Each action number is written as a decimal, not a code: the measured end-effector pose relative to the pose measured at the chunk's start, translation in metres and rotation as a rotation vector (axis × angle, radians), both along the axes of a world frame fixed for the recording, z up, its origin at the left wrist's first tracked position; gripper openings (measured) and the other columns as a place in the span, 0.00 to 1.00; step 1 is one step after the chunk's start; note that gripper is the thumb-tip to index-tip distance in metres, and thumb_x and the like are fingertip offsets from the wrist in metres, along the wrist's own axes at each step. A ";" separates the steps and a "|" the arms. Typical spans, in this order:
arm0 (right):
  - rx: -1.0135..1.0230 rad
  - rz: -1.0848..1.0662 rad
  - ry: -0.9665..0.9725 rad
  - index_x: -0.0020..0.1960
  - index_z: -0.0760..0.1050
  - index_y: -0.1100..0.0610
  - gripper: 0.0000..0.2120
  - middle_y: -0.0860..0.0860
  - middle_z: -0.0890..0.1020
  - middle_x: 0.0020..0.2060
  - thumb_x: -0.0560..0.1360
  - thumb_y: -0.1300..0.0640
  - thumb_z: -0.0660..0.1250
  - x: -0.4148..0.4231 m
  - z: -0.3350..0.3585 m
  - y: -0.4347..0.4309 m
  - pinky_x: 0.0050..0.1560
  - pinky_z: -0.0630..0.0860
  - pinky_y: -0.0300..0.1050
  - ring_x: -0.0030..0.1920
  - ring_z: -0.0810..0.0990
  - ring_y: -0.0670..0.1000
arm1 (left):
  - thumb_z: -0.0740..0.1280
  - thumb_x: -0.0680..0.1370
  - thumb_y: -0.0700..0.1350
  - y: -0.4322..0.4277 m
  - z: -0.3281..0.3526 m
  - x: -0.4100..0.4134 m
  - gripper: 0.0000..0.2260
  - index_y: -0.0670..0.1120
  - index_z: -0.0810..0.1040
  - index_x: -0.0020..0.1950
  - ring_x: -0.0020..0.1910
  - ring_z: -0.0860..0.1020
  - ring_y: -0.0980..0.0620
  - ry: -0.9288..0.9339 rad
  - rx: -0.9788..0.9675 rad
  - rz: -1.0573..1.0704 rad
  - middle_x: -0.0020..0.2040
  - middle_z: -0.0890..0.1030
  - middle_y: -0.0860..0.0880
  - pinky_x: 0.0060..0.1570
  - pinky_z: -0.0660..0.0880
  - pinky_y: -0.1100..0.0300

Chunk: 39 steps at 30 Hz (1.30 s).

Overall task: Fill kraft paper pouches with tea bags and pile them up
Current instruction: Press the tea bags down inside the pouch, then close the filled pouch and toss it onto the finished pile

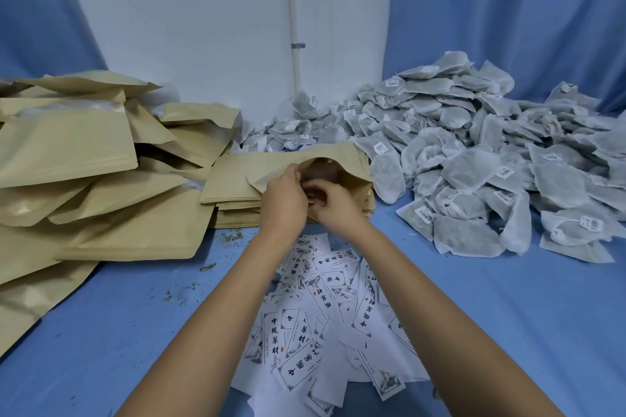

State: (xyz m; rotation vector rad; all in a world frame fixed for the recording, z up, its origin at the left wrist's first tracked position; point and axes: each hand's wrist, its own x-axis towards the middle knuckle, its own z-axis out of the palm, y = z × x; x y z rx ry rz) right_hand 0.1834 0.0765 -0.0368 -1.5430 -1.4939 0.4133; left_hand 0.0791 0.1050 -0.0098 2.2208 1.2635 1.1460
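Observation:
A kraft paper pouch is held in the middle of the view, its mouth spread apart and facing me. My left hand grips the pouch's near left edge. My right hand pinches the lower lip of the mouth, fingers curled at the opening. Under the pouch lies a flat stack of empty kraft pouches. A large heap of grey-white tea bags with small tags covers the right side. Bulging kraft pouches are piled on the left.
Several white printed paper labels lie scattered on the blue cloth between my forearms. Tea crumbs dot the cloth at front left. A white wall with a vertical pipe and blue curtains stand behind.

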 end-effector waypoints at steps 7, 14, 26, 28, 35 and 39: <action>0.369 -0.560 0.720 0.51 0.70 0.52 0.04 0.49 0.76 0.46 0.77 0.55 0.62 0.003 -0.045 -0.047 0.50 0.73 0.46 0.46 0.76 0.47 | 0.52 0.79 0.34 0.006 -0.008 0.003 0.24 0.52 0.65 0.73 0.41 0.72 0.50 -0.034 -0.002 0.003 0.44 0.74 0.49 0.40 0.66 0.61; 0.119 0.036 1.340 0.70 0.65 0.56 0.30 0.56 0.77 0.63 0.75 0.40 0.59 0.023 -0.023 -0.027 0.55 0.77 0.55 0.62 0.77 0.57 | 0.60 0.73 0.26 0.013 -0.033 -0.002 0.38 0.59 0.60 0.74 0.74 0.55 0.44 0.347 -0.037 -0.341 0.75 0.56 0.42 0.71 0.56 0.56; 0.176 -0.245 1.489 0.55 0.72 0.62 0.07 0.58 0.80 0.51 0.81 0.64 0.56 0.041 -0.039 -0.017 0.40 0.81 0.47 0.47 0.81 0.53 | 0.68 0.75 0.53 0.007 -0.073 -0.030 0.29 0.47 0.62 0.72 0.68 0.68 0.44 -0.506 -0.824 -0.193 0.73 0.64 0.43 0.60 0.73 0.51; 0.156 -0.248 1.457 0.54 0.72 0.62 0.07 0.58 0.80 0.51 0.81 0.63 0.57 0.039 -0.045 -0.016 0.38 0.82 0.45 0.47 0.82 0.53 | 0.69 0.75 0.40 0.004 -0.075 -0.025 0.17 0.37 0.71 0.62 0.58 0.78 0.40 -1.066 -1.254 -0.382 0.62 0.77 0.38 0.48 0.80 0.55; 0.060 -0.553 1.102 0.37 0.77 0.60 0.07 0.49 0.79 0.28 0.73 0.60 0.70 0.046 -0.059 -0.025 0.33 0.77 0.37 0.28 0.77 0.46 | 0.65 0.74 0.28 0.007 -0.079 -0.027 0.07 0.34 0.74 0.51 0.42 0.84 0.44 -1.128 -1.170 -0.181 0.46 0.82 0.36 0.35 0.80 0.62; 0.048 -0.537 1.162 0.32 0.73 0.58 0.13 0.47 0.76 0.24 0.74 0.61 0.69 0.045 -0.059 -0.025 0.26 0.72 0.33 0.22 0.74 0.42 | 0.64 0.74 0.26 0.010 -0.081 -0.028 0.08 0.37 0.75 0.49 0.42 0.83 0.45 -1.116 -1.097 -0.143 0.46 0.81 0.38 0.35 0.80 0.62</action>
